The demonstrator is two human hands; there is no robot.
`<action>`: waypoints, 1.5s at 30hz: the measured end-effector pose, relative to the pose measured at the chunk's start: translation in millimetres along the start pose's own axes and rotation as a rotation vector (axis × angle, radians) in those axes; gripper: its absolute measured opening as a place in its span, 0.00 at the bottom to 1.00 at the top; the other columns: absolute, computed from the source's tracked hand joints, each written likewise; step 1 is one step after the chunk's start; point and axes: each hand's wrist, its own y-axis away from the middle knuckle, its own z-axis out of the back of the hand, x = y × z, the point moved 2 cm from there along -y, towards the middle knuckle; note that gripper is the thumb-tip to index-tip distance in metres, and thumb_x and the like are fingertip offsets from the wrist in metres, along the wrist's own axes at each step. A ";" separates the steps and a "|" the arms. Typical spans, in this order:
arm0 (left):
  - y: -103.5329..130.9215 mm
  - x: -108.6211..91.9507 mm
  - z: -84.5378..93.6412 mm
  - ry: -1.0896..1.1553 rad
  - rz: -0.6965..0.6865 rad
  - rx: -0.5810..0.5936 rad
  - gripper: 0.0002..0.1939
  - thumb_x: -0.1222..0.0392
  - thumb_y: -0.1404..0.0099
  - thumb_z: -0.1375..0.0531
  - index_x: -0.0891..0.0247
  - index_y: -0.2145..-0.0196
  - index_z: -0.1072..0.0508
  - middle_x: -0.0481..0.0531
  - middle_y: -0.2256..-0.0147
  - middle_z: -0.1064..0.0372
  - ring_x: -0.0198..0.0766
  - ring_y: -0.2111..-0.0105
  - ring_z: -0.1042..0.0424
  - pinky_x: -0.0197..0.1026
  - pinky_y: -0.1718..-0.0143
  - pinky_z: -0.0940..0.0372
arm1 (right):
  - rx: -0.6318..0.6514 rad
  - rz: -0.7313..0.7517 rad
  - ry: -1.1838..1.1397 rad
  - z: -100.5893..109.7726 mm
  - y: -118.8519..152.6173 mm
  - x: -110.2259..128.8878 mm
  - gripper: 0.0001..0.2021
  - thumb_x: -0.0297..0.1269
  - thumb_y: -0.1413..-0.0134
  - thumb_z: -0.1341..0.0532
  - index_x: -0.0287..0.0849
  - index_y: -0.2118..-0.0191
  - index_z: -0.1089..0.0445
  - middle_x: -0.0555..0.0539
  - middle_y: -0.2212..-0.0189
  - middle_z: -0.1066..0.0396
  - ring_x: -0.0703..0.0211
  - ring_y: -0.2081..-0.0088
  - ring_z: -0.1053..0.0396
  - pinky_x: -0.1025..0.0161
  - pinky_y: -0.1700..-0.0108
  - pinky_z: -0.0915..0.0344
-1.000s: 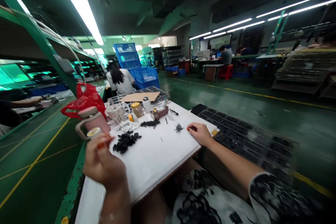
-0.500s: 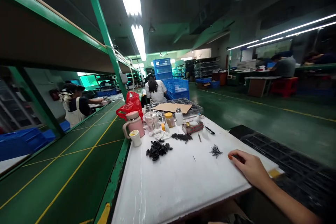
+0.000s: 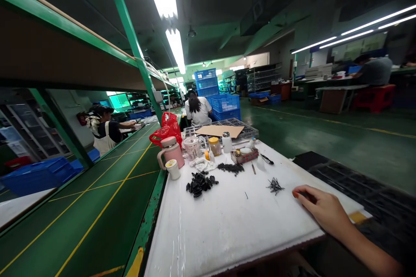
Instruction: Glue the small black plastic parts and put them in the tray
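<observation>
My right hand (image 3: 326,210) rests near the right edge of the white tabletop (image 3: 234,229). Its fingers are loosely curved, the thumb and forefinger tips close together with a gap behind them, and no object shows between them. Just left of the fingertips lies a small heap of thin black pin-like pieces (image 3: 275,186). One similar thin piece (image 3: 246,195) lies alone farther left. Beyond are a pile of chunky black parts (image 3: 199,185) and a spread of tiny black bits (image 3: 230,168). My left hand is out of view.
A pink mug (image 3: 173,154), a white cup (image 3: 172,169), jars and a small patterned box (image 3: 244,156) line the far edge, near a black-handled tool (image 3: 267,159). A green conveyor (image 3: 107,207) runs left. Black trays (image 3: 344,181) lie right. Other people sit at benches.
The whole scene has shifted slightly rightward as my head turned a little left. My right hand keeps its place beside the thin black pieces, and the piles look the same.
</observation>
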 end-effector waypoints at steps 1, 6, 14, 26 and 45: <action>1.2 7.3 -6.9 -0.013 0.014 0.022 0.13 0.49 0.37 0.39 0.56 0.57 0.28 0.53 0.56 0.31 0.41 0.59 0.29 0.44 0.62 0.31 | -0.015 0.011 -0.009 3.0 1.5 5.5 0.10 0.46 0.51 0.40 0.48 0.69 0.24 0.50 0.72 0.23 0.53 0.72 0.27 0.61 0.71 0.34; 16.9 46.8 -38.2 -0.031 0.068 0.135 0.10 0.59 0.38 0.45 0.63 0.74 0.26 0.52 0.72 0.28 0.42 0.65 0.28 0.44 0.60 0.36 | -0.051 0.025 -0.070 10.5 4.0 28.7 0.08 0.38 0.51 0.40 0.42 0.70 0.24 0.49 0.77 0.26 0.59 0.75 0.33 0.63 0.69 0.39; 20.1 58.4 -39.2 -0.057 0.015 0.202 0.14 0.54 0.41 0.46 0.64 0.73 0.25 0.50 0.73 0.28 0.40 0.69 0.31 0.39 0.67 0.42 | -0.042 -0.041 -0.126 5.9 3.6 20.1 0.08 0.35 0.51 0.39 0.39 0.69 0.24 0.50 0.78 0.28 0.64 0.76 0.36 0.67 0.71 0.42; 20.4 61.4 -41.2 -0.088 0.022 0.177 0.12 0.57 0.42 0.45 0.65 0.73 0.24 0.50 0.74 0.28 0.39 0.70 0.31 0.38 0.69 0.44 | -0.039 -0.030 -0.165 6.0 4.3 22.1 0.07 0.35 0.51 0.40 0.39 0.70 0.24 0.51 0.81 0.32 0.65 0.78 0.39 0.68 0.74 0.45; 13.0 67.3 -51.6 -0.209 0.171 0.135 0.11 0.64 0.44 0.42 0.63 0.68 0.19 0.52 0.67 0.23 0.43 0.63 0.26 0.39 0.60 0.37 | 0.006 -0.020 -0.136 8.0 4.4 21.1 0.09 0.38 0.48 0.42 0.43 0.68 0.25 0.51 0.75 0.27 0.62 0.76 0.35 0.65 0.70 0.42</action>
